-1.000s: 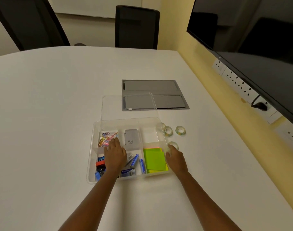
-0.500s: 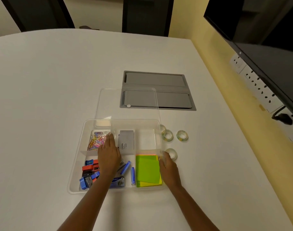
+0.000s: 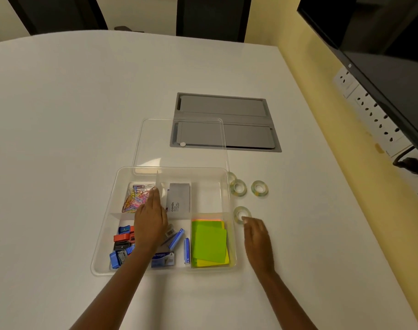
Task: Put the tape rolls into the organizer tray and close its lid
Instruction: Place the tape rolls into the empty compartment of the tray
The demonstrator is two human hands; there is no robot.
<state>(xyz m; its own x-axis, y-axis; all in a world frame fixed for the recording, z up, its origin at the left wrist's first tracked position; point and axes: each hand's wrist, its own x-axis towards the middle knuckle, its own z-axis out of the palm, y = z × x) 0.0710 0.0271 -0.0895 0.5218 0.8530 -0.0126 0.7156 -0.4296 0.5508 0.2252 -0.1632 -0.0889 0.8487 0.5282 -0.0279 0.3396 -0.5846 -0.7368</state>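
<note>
Right hand (image 3: 258, 241) has left tray (image 3: 103, 234) wall, now on desk (image 3: 60, 139) beside it, fingers (image 3: 247, 220) spread, touching nearest tape roll (image 3: 241, 214). Nothing gripped. Left hand (image 3: 150, 222) flat inside tray, fingers together. Other rolls (image 3: 238, 187) outside (lid (image 3: 155, 144) lying open behind). We judge first pickup starting.

Soft, even indoor light falls from above onto the white table (image 3: 84, 115), with a warm yellowish cast. Shadows are faint: only a pale smudge lies under each forearm. The clear lid (image 3: 181, 144) carries a weak sheen (no hard glare anywhere). The dark screen (image 3: 381, 55) at upper right shows dim reflections. Straight lines bow toward the frame edges, and fine detail is slightly soft.
</note>
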